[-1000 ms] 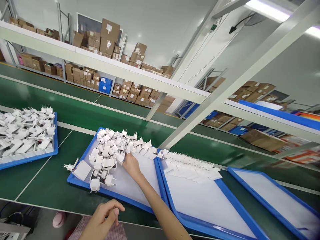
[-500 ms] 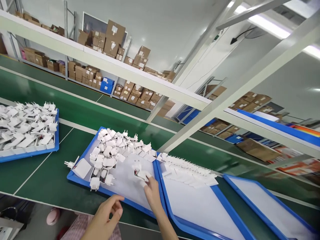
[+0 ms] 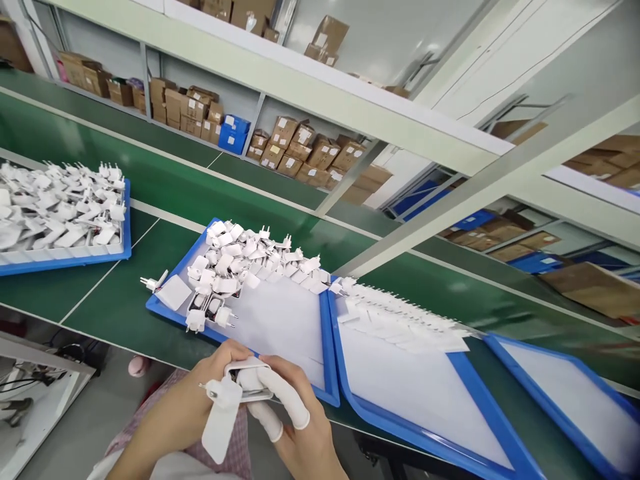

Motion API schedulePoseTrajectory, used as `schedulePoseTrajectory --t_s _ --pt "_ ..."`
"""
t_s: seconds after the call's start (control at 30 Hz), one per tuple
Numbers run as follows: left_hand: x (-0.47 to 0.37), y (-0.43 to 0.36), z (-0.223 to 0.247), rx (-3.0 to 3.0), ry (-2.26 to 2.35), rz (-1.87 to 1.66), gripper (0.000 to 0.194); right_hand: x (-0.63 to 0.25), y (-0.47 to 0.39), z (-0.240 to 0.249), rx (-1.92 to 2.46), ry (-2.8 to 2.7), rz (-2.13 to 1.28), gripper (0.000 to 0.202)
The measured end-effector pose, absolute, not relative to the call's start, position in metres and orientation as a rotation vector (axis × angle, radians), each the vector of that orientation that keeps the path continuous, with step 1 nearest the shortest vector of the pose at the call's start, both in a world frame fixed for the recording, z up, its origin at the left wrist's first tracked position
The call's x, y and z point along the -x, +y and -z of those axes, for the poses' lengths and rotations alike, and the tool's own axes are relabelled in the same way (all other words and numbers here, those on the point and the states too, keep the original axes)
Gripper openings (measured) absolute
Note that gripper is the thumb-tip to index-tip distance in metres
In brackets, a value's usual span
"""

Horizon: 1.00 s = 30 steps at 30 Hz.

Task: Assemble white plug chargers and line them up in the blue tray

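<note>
Left hand point(image 3: 187, 407) and right hand point(image 3: 295, 427) both closed on one white plug adapter point(image 3: 227, 400); one row laid in middle tray point(image 3: 400, 327), heap point(image 3: 240, 267) unsorted.

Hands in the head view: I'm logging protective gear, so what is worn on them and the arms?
The right hand wears white finger cots on two fingers. The left hand is bare, with no cots visible. Both forearms are bare; no sleeves, watch or rings show.
</note>
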State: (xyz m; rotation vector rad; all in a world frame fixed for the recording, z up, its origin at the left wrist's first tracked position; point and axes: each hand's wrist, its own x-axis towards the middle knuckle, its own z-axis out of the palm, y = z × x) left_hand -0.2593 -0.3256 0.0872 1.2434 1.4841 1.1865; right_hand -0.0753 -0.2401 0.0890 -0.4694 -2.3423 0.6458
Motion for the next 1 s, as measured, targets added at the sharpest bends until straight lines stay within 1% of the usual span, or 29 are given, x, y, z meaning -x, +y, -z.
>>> schedulePoseTrajectory --t_s 0.1,0.2,0.27,0.4,0.5,0.63,0.67,0.8,0.9,1.0 --pt "0.258 -0.328 -0.085 -1.370 1.450 -1.120 0.041 0.078 -0.240 -0.079 0.484 -2.315 -0.596 0.052" --pt "0.256 -0.326 -0.084 -1.446 1.491 -1.135 0.045 0.080 -0.241 -0.077 0.509 -2.313 -0.538 0.048" --pt "0.256 -0.325 -0.085 -1.474 1.515 -1.077 0.045 0.079 -0.241 -0.079 0.527 -2.349 -0.521 0.044" --pt "0.256 -0.325 -0.083 -1.498 1.519 -0.952 0.045 0.075 -0.240 -0.083 0.522 -2.429 -0.611 0.035" --pt "0.255 -0.326 -0.080 -1.509 1.492 -0.936 0.041 0.072 -0.245 -0.083 0.549 -2.411 -0.564 0.035" --pt "0.251 -0.327 -0.082 -1.571 1.467 -0.972 0.059 0.071 -0.254 -0.082 0.627 -2.320 -0.386 0.042" --pt "0.250 -0.326 -0.084 -1.592 1.480 -0.960 0.060 0.071 -0.255 -0.082 0.637 -2.311 -0.336 0.042" --pt "0.246 -0.325 -0.088 -1.661 1.544 -0.905 0.055 0.072 -0.252 -0.086 0.592 -2.354 -0.250 0.033" --pt "0.245 -0.326 -0.085 -1.693 1.553 -0.939 0.053 0.072 -0.246 -0.088 0.475 -2.414 -0.340 0.025" --pt "0.245 -0.327 -0.083 -1.718 1.524 -0.955 0.047 0.070 -0.243 -0.089 0.410 -2.418 -0.409 0.019"
